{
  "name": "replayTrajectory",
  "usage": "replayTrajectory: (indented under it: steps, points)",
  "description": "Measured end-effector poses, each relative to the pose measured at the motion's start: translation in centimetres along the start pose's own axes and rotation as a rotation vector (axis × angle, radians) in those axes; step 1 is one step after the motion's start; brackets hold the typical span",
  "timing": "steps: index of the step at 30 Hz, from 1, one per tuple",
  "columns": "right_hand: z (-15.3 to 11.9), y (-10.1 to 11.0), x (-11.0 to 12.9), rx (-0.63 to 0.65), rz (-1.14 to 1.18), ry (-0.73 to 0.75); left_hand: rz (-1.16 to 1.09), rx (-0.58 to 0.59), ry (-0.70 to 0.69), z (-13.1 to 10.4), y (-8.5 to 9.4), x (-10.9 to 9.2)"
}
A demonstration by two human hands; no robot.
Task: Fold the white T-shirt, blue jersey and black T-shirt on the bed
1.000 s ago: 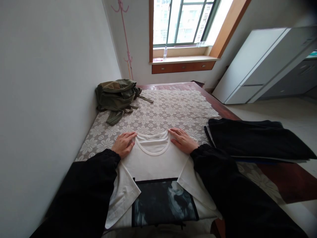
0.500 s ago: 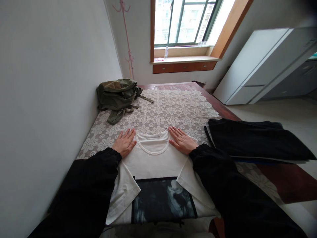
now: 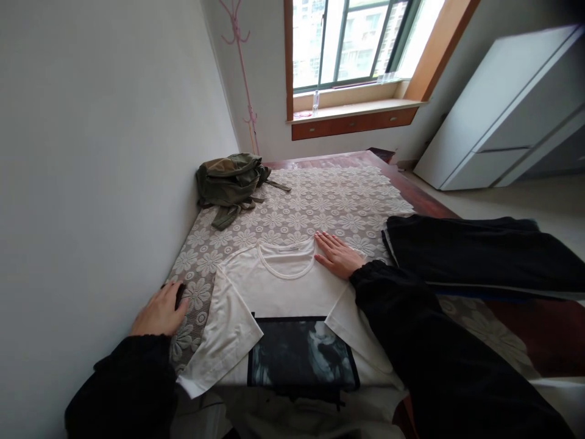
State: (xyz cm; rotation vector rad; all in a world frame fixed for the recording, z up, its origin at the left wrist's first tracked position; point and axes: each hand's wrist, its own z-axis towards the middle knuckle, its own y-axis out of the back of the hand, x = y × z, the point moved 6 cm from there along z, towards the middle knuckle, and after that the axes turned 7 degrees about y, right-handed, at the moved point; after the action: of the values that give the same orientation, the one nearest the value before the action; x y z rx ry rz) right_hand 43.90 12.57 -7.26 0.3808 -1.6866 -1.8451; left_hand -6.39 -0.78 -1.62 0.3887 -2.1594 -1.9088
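Lying on the desk [image 3: 426, 199], the white shirt [image 3: 292, 299] is seemingly being smoothed: the right hand [image 3: 339, 256] is pressing its shoulder, fingers extended; the left hand [image 3: 158, 312] is covering a dark object [image 3: 180, 295], grip unclear. Further smoothing is calling for light pressure.

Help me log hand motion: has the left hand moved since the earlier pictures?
Yes. Against the tablecloth, the left hand has moved left and toward the camera, from the shirt's collar to near the wall.

Bright window [image 3: 350, 42] backlights a dim, softly blurred room.
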Motion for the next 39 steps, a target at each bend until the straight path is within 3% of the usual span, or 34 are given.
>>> replayTrajectory:
  steps: [2, 5, 14, 19, 28, 39]
  points:
    - [0.1, 0.0, 0.0, 0.004, 0.010, 0.000, 0.006, -0.048, 0.040, -1.5, -1.3, 2.2]
    - [0.1, 0.0, -0.1, 0.006, 0.019, -0.009, -0.051, -0.120, 0.051, -2.8, -1.8, 3.0]
    - [0.3, 0.3, 0.0, 0.010, 0.024, -0.025, -0.187, -0.183, 0.131, -4.3, 0.8, 2.1]
    - [0.4, 0.4, 0.2, 0.005, 0.011, -0.025, -0.305, -0.221, 0.202, -4.9, 1.1, 3.2]
    - [0.3, 0.6, 0.5, -0.001, 0.003, -0.025, -0.362, -0.090, 0.246, -6.8, -0.4, 6.0]
    - [0.4, 0.4, 0.4, -0.024, 0.012, -0.020, -0.305, -0.146, 0.221, -8.0, -0.7, 6.4]
